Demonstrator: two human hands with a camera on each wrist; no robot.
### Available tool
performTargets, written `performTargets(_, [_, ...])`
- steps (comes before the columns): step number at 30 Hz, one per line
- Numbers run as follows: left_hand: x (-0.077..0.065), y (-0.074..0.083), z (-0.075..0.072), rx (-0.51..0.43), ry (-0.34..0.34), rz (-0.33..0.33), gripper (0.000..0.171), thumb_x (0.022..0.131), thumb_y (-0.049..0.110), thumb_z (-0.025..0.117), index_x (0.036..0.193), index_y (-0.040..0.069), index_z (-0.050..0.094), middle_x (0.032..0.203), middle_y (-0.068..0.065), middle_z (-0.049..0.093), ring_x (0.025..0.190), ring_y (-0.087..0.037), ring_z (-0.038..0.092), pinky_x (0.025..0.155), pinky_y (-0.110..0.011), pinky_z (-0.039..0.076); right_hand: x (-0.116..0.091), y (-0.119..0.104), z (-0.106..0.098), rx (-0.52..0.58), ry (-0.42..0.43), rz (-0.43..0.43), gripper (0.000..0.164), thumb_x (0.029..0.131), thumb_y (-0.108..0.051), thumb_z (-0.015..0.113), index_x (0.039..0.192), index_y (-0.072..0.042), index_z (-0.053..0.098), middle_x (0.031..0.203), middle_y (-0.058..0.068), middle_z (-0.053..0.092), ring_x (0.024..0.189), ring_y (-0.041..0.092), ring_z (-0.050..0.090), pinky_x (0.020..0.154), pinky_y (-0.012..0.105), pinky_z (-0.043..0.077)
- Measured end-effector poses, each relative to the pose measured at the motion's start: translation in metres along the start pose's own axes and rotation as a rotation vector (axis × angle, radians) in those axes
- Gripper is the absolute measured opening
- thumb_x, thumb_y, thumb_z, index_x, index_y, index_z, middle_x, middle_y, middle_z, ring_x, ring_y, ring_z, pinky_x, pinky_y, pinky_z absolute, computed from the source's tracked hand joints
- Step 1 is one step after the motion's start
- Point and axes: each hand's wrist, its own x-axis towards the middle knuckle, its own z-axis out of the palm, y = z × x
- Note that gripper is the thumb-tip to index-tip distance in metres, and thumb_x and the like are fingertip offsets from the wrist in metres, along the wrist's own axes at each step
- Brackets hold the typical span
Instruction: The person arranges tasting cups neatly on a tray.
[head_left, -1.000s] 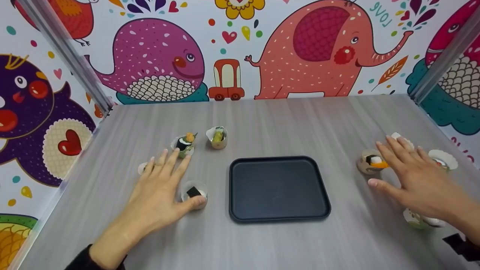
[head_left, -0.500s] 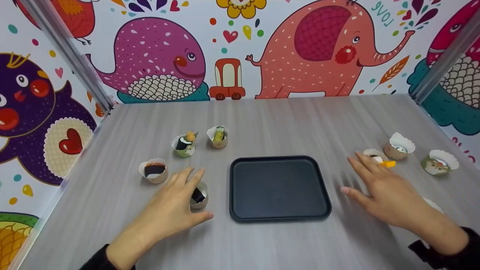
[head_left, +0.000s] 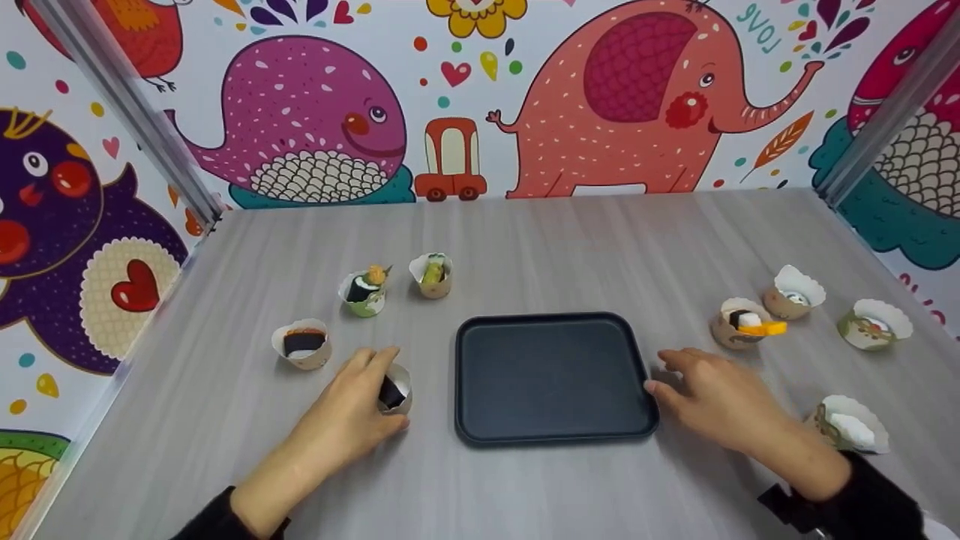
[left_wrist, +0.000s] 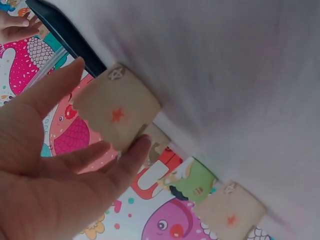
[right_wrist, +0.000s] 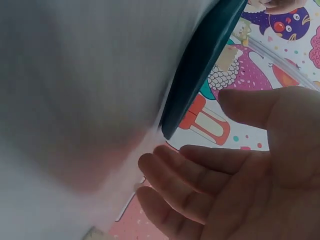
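In the head view, my left hand (head_left: 343, 409) reaches around a small paper baking cup (head_left: 403, 382) holding a piece of sushi with a black seaweed wrap (head_left: 391, 394). The left wrist view has this beige cup (left_wrist: 120, 107) standing between thumb and spread fingers, fingertips right at its side. A dark rectangular tray (head_left: 555, 379) lies at the middle of the table. At its right edge is my right hand (head_left: 716, 394), thumb tip beside the rim and fingers loosely bent with nothing in them. The right wrist view shows the tray's edge (right_wrist: 197, 70) beyond the fingers.
Left of the tray stand more filled cups: one with dark-wrapped sushi (head_left: 302, 345), a green one (head_left: 365, 291) and a beige one (head_left: 433, 275). Several cups stand on the right, including one with yellow-topped sushi (head_left: 739, 326) and one with white contents (head_left: 851, 426). Patterned walls (head_left: 480, 97) border the table.
Both hands have come down from over the cups. The left has closed in around the near cup; the right has moved left to the tray's edge, uncovering the right-hand cups.
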Motion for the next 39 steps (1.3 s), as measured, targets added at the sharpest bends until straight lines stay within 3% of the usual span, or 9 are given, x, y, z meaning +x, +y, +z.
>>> performTargets(4, [0.002, -0.002, 0.003, -0.017, 0.024, -0.004, 0.073, 0.061, 0.005, 0.085, 0.126, 0.001, 0.054, 0.110, -0.013, 0.055, 0.100, -0.026, 0.056, 0.087, -0.039, 0.047, 0.011, -0.002, 0.006, 0.028, -0.022, 0.034, 0.036, 0.085, -0.030, 0.068, 0.106, -0.001, 0.068, 0.086, 0.005, 0.068, 0.074, 0.019, 0.063, 0.063, 0.042, 0.049])
performTargets(12, [0.006, -0.001, 0.008, -0.020, 0.018, -0.001, 0.061, 0.062, 0.002, 0.080, 0.118, -0.001, 0.056, 0.108, -0.014, 0.057, 0.101, -0.028, 0.055, 0.087, -0.040, 0.046, 0.023, -0.002, 0.009, 0.095, -0.040, 0.050, 0.018, 0.086, -0.026, 0.068, 0.081, -0.010, 0.072, 0.071, -0.002, 0.065, 0.057, 0.010, 0.052, 0.052, 0.031, 0.041])
performTargets(19, [0.007, -0.001, 0.009, 0.008, -0.001, 0.052, 0.060, 0.061, 0.000, 0.076, 0.117, -0.002, 0.055, 0.107, -0.014, 0.057, 0.099, -0.028, 0.056, 0.085, -0.041, 0.046, 0.026, 0.000, 0.008, 0.116, -0.070, 0.024, 0.022, 0.086, -0.022, 0.069, 0.065, -0.017, 0.064, 0.057, -0.008, 0.050, 0.051, 0.009, 0.044, 0.049, 0.027, 0.034])
performTargets(29, [0.011, -0.001, 0.008, -0.024, 0.016, 0.028, 0.055, 0.060, 0.005, 0.076, 0.112, 0.003, 0.058, 0.104, -0.007, 0.058, 0.093, -0.022, 0.056, 0.082, -0.037, 0.047, 0.026, -0.001, 0.010, 0.137, -0.065, 0.007, 0.022, 0.085, -0.020, 0.069, 0.064, -0.017, 0.064, 0.056, -0.009, 0.047, 0.050, 0.008, 0.043, 0.048, 0.026, 0.033])
performTargets(34, [0.021, 0.011, -0.007, -0.054, 0.042, 0.017, 0.059, 0.062, 0.008, 0.078, 0.117, 0.004, 0.057, 0.110, -0.008, 0.058, 0.098, -0.023, 0.056, 0.085, -0.038, 0.047, 0.027, 0.000, 0.010, 0.136, -0.066, 0.008, 0.023, 0.085, -0.020, 0.070, 0.064, -0.017, 0.063, 0.055, -0.008, 0.047, 0.050, 0.009, 0.043, 0.048, 0.027, 0.034])
performTargets(39, [0.034, 0.028, -0.018, -0.077, 0.061, 0.056, 0.062, 0.064, 0.006, 0.075, 0.122, 0.003, 0.056, 0.117, -0.010, 0.057, 0.103, -0.024, 0.055, 0.087, -0.039, 0.046, 0.028, 0.001, 0.010, 0.130, -0.072, 0.005, 0.021, 0.085, -0.019, 0.070, 0.065, -0.016, 0.064, 0.057, -0.008, 0.048, 0.050, 0.009, 0.043, 0.048, 0.027, 0.034])
